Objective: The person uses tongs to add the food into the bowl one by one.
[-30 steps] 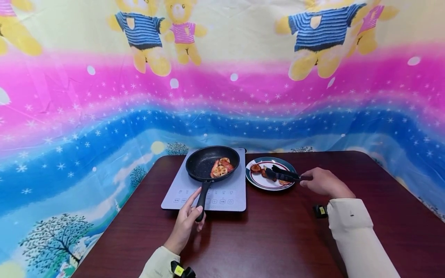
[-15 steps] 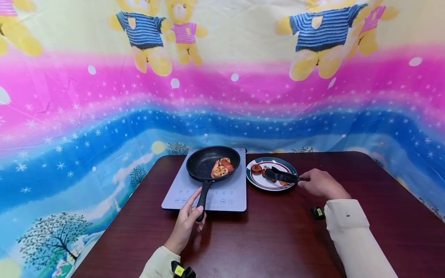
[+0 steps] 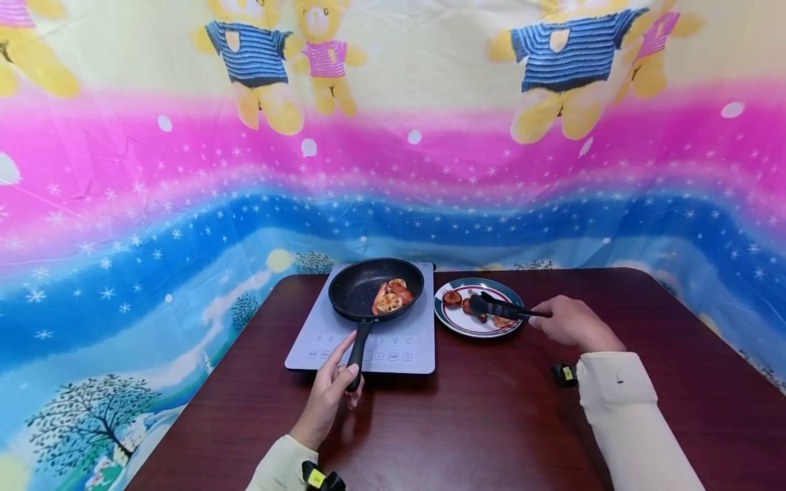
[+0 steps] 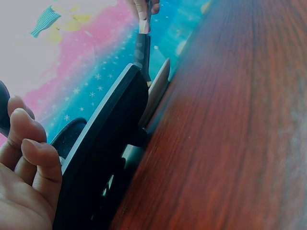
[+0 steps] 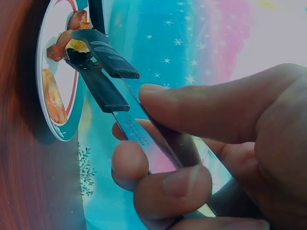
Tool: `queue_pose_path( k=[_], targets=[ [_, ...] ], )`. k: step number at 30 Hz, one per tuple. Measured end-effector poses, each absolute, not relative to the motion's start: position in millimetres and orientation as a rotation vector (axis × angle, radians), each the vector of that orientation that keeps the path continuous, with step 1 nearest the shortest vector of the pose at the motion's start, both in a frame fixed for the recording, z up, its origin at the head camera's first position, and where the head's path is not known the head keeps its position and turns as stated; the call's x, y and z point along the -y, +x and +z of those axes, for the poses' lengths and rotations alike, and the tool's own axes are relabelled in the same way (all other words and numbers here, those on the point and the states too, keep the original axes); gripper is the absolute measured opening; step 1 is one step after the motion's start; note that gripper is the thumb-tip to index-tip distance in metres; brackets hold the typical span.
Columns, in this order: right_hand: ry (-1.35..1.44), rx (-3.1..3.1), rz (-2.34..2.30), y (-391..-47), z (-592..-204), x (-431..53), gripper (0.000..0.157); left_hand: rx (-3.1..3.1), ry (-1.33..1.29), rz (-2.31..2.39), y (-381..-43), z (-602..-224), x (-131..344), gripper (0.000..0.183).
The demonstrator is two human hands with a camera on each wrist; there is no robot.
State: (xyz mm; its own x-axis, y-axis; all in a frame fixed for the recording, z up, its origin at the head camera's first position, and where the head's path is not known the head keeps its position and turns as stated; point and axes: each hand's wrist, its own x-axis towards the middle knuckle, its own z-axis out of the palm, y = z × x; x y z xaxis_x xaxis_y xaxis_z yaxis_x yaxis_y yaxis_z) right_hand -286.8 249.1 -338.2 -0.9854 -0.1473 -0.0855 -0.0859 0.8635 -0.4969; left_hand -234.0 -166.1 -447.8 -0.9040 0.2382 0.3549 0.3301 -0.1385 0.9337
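Observation:
My left hand (image 3: 328,395) holds the handle of a black frying pan (image 3: 353,286), thumb on top and index finger stretched along it. Inside the pan, on its right side, lie lotus root slices (image 3: 388,303) and reddish pieces of food. My right hand (image 3: 571,322) pinches a pair of tongs (image 3: 510,312) with black tips. In the right wrist view, the tips (image 5: 96,48) of the tongs are around a browned, yellowish piece of food (image 5: 76,46) on a round plate (image 3: 457,324). Other cooked pieces (image 5: 53,96) lie on that plate.
Under the pan is a white induction cooktop (image 3: 301,358) with touch controls along its front. The plate stands close to its right edge on a dark red wooden table (image 3: 479,423). A printed bear curtain (image 3: 393,170) hangs right behind the table.
The tongs' arms come together, then spread slightly again over the plate, as the right hand shifts a little. The left hand and frying pan stay still.

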Motion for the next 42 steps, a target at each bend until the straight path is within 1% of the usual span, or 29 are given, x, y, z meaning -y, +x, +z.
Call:
queue_pose_path(
  k=[12, 19, 30, 36, 42],
  targets=[
    [-0.223, -3.016, -0.716, -285, -331, -240, 0.049, 2.019, -0.673, -2.224, -234, -448, 167, 0.055],
    [-0.198, -3.117, -0.775, -287, -332, -224, 0.047, 2.036, -0.66, -2.223, -234, -446, 166, 0.055],
    [-0.343, -3.193, -0.939, -286, -341, -178, 0.045, 2.018, -0.672, -2.225, -234, -446, 166, 0.055],
    [-0.506, -3.244, -0.887, -286, -354, -152, 0.039, 2.022, -0.659, -2.23, -234, -446, 165, 0.055],
    [-0.542, -3.274, -0.809, -283, -367, -133, 0.038, 2.032, -0.645, -2.223, -234, -447, 166, 0.055]
  ],
)
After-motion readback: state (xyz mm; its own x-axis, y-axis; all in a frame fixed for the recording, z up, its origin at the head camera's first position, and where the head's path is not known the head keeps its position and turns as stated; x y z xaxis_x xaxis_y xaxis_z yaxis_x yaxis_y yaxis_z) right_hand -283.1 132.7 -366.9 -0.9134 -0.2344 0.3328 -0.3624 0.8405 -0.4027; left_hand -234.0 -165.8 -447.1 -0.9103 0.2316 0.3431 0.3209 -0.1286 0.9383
